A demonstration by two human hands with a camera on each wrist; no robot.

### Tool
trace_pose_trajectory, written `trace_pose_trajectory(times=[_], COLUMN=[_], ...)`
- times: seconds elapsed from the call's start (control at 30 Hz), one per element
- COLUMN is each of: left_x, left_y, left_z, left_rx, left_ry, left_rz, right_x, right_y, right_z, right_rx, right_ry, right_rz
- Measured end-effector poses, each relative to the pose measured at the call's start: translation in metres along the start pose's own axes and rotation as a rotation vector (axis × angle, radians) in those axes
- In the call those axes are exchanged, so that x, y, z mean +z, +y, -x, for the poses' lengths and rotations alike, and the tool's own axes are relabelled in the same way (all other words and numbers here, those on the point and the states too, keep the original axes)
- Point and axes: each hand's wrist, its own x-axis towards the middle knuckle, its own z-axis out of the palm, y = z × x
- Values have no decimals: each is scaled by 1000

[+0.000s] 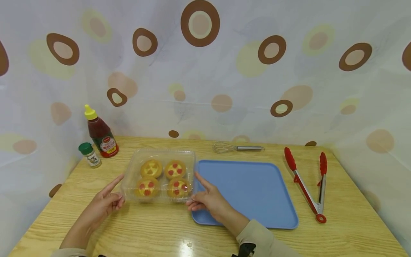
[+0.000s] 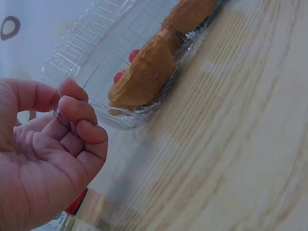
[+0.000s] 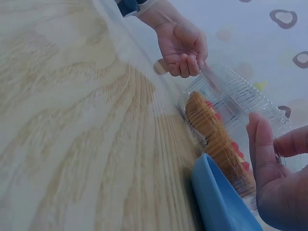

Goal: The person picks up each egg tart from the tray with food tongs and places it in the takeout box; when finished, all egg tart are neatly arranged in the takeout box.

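Note:
A clear plastic clamshell box (image 1: 160, 152) holds several round tarts (image 1: 174, 170) with red and yellow tops. My left hand (image 1: 102, 207) pinches the box's rim at its front left corner, index finger stretched along the side. At the front right corner, the rim is pinched by my right hand (image 1: 210, 201), whose index finger likewise points forward along the edge. Close up, the left wrist view shows thumb and fingertips of the left hand (image 2: 62, 130) meeting on the thin plastic. Whether the lid is fastened, I cannot tell.
A blue tray (image 1: 247, 192) lies right of the box, beneath my right hand. Farther right are red-tipped tongs (image 1: 308, 200), spread apart. Behind the tray rests a whisk (image 1: 239, 147). A sauce bottle (image 1: 102, 134) and a green-capped seasoning jar (image 1: 90, 156) stand at the back left.

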Motion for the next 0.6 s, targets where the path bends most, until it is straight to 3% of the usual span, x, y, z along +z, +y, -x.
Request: trace_pose_trajectory(times=[0.6], left_x=[-3], left_y=[-2], left_z=[2], left_rx=[-24], left_ry=[-29], left_rz=[-10], right_x=[-10], right_y=[3], right_z=[1], right_rx=[-2], right_ry=[-100], right_rz=[-12])
